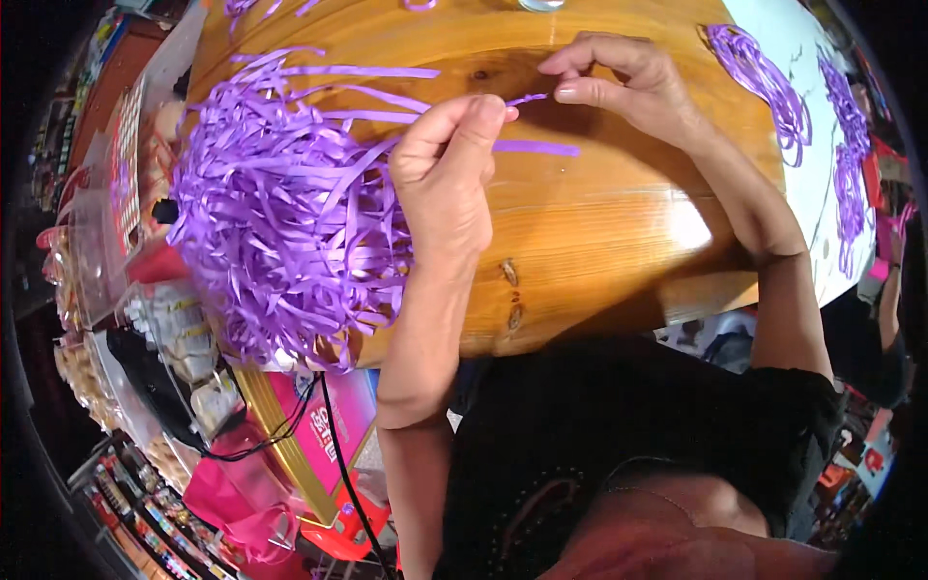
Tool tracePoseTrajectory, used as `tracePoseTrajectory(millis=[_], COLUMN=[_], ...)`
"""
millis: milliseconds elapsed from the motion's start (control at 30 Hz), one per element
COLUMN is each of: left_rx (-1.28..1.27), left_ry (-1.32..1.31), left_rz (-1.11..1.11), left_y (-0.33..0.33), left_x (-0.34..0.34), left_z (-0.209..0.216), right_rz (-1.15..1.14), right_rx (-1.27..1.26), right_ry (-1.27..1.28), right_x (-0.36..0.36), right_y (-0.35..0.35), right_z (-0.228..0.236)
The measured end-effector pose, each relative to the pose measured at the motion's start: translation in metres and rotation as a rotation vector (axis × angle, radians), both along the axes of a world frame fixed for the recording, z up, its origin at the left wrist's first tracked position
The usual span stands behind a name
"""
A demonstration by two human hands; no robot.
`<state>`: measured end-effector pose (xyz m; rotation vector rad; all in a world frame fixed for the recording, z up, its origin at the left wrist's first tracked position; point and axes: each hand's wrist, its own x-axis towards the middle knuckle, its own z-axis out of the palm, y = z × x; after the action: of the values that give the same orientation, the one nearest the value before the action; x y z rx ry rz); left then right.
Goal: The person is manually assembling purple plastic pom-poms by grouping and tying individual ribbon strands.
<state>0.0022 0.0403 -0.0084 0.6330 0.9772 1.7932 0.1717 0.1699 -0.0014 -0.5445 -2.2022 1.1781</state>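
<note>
My left hand point(449, 164) is closed in a pinch, thumb against fingers, on a purple ribbon. A short twisted end of that ribbon point(528, 99) sticks out to the right past the fingertips. My right hand point(633, 82) is just beyond this end, fingers curved and the thumb a little apart from the index finger, with nothing visible between them. To the left lies a big tangled heap of purple ribbons point(280, 203) on the wooden table point(580, 213). Loose strands run from the heap toward my left hand, and one flat end shows to its right.
Looped bundles of purple ribbon point(764, 82) lie at the table's right side, over a white surface point(802, 193). Black cables point(333, 435) hang below the left edge, near a gold-edged pink board point(314, 425). Another person's arm point(889, 309) shows at far right.
</note>
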Motion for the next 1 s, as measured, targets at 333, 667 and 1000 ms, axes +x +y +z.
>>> tracePoseTrajectory(millis=[333,667,1000], left_rx=[-0.021,0.431,0.431], left_ry=[0.002,-0.168,-0.34], left_rz=[-0.014,-0.222,-0.009], left_y=[-0.004,-0.019,-0.049], left_x=[-0.005,-0.016,-0.072], left_z=[0.003,0.042,0.05], right_rz=[0.093,0.607,0.173], right_rx=[-0.033,-0.187,-0.518], right_ry=[0.014,0.109,0.001], right_x=[-0.015,-0.056,0.018], right_y=[-0.02,-0.048,-0.029], right_z=[0.003,0.011,0.031])
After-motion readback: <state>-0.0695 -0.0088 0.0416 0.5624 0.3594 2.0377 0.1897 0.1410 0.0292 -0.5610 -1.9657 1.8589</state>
